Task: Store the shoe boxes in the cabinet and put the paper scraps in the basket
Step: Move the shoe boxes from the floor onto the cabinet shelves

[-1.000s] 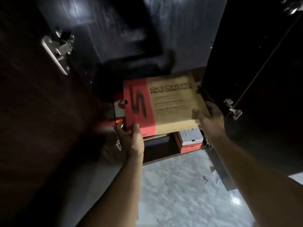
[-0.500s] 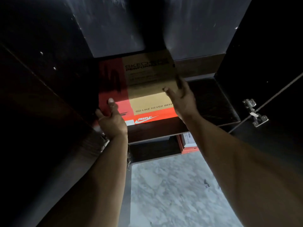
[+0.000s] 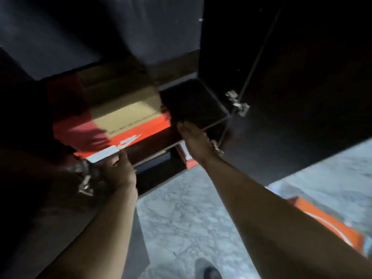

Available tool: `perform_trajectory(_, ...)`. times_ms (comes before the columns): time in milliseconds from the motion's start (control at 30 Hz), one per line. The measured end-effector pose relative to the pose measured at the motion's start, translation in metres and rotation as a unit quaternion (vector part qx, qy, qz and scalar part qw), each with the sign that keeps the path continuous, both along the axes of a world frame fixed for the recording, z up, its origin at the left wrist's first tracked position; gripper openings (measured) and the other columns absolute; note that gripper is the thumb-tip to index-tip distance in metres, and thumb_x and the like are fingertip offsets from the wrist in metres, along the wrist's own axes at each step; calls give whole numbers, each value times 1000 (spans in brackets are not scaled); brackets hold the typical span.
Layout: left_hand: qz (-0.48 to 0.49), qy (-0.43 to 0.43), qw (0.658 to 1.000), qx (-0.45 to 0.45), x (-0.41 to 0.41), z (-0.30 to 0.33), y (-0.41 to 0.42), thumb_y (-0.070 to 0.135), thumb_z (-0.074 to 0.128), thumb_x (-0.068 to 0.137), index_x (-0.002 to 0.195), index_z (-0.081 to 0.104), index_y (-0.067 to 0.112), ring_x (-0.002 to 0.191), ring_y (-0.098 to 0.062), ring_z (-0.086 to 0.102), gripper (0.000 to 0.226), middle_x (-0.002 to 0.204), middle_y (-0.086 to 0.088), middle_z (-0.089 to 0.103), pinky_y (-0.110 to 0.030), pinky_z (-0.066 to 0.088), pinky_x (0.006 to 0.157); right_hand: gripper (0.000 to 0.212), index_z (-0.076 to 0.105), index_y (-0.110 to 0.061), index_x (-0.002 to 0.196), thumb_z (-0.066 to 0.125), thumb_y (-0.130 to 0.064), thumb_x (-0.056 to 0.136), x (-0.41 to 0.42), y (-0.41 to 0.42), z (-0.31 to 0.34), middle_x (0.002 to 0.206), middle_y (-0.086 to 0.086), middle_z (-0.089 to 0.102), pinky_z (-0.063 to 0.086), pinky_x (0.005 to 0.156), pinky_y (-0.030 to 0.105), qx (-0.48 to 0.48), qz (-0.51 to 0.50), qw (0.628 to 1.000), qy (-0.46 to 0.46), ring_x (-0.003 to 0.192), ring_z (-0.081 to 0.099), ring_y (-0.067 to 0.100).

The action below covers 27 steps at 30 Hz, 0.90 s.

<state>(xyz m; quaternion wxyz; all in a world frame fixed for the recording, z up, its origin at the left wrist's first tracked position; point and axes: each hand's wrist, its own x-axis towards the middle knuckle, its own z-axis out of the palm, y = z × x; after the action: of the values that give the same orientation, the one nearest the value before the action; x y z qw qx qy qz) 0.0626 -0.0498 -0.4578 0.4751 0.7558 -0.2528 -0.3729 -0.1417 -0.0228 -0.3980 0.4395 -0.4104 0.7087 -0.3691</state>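
Observation:
A tan and red shoe box [image 3: 122, 101] lies on top of an orange shoe box [image 3: 138, 130] on a dark cabinet shelf [image 3: 199, 105], both pushed in at the shelf's left side. My left hand [image 3: 118, 170] is at the orange box's front left corner, its fingertips touching the white label there. My right hand [image 3: 193, 137] is off the boxes, at the shelf's front edge just right of them, fingers relaxed and holding nothing. No paper scraps or basket are in view.
Another red and white box [image 3: 184, 158] sits on the lower shelf. An orange box [image 3: 326, 220] lies on the marble floor [image 3: 191, 218] at the right. Open cabinet doors with metal hinges [image 3: 238, 104] flank the shelf. A dark shoe [image 3: 209, 271] is at the bottom.
The tan and red box went from held in the air to resting deep on the orange box. My right hand let go and drew back to the shelf edge; my left hand dropped lower.

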Motion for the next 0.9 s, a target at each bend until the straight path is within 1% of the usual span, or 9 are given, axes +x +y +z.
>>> perform_trajectory(67,-177,24,980,86,-35,-20,45,36,61,96,110,62,20,108,-23,62,21,117,-9,67,-47,51,101,58,56,-12,145,53,-50,102,-28,62,-33,148,14,56,40,109,30,106,-4,994,-28,137,53,30)
perform_trajectory(200,-386,-11,896,218,-111,-51,146,33,63,98,104,64,19,109,-24,61,15,115,-5,66,-47,53,95,70,49,-16,151,57,-59,97,-93,208,-94,156,11,48,37,117,32,245,-84,965,-34,143,47,28)
perform_trajectory(300,-471,-47,837,275,-186,-76,209,33,66,96,107,67,16,99,-28,59,20,110,-5,62,-49,55,94,72,44,-17,154,55,-60,98,-155,310,-140,157,12,47,36,117,33,321,-143,935,-41,143,47,28)
perform_trajectory(467,-603,-82,740,287,-320,-141,303,32,67,94,103,70,20,108,-28,62,16,106,-5,64,-51,53,100,69,39,-17,156,51,-58,101,-276,451,-208,159,10,45,38,116,38,366,-290,883,-50,144,45,30)
perform_trajectory(600,-647,-118,691,298,-423,-216,355,33,68,92,111,70,14,104,-30,66,27,109,-7,69,-49,55,96,66,39,-18,154,49,-56,102,-365,528,-265,157,12,46,38,114,41,367,-396,841,-41,143,45,33)
perform_trajectory(667,-662,-140,676,292,-468,-258,372,34,70,91,117,69,12,106,-31,67,35,116,-9,71,-47,55,96,66,40,-16,154,50,-55,102,-405,554,-297,156,12,47,38,113,41,361,-430,827,-34,143,46,34)
perform_trajectory(767,-673,-168,665,279,-526,-315,382,33,70,91,129,62,7,116,-31,64,47,130,-11,66,-34,49,95,66,40,-15,154,52,-52,101,-458,574,-346,153,15,50,39,111,39,348,-452,821,-29,140,48,35)
perform_trajectory(833,-668,-182,676,254,-560,-349,384,30,69,92,132,59,5,118,-32,62,48,133,-16,64,-34,45,91,70,35,-16,156,53,-53,100,-486,572,-377,150,16,53,43,110,43,341,-448,826,-21,137,51,38)
perform_trajectory(900,-651,-188,697,235,-589,-379,383,26,69,93,136,54,5,122,-34,59,50,135,-18,61,-35,44,93,81,26,-23,159,51,-62,92,-508,567,-414,150,13,53,46,109,52,327,-446,833,3,135,52,40)
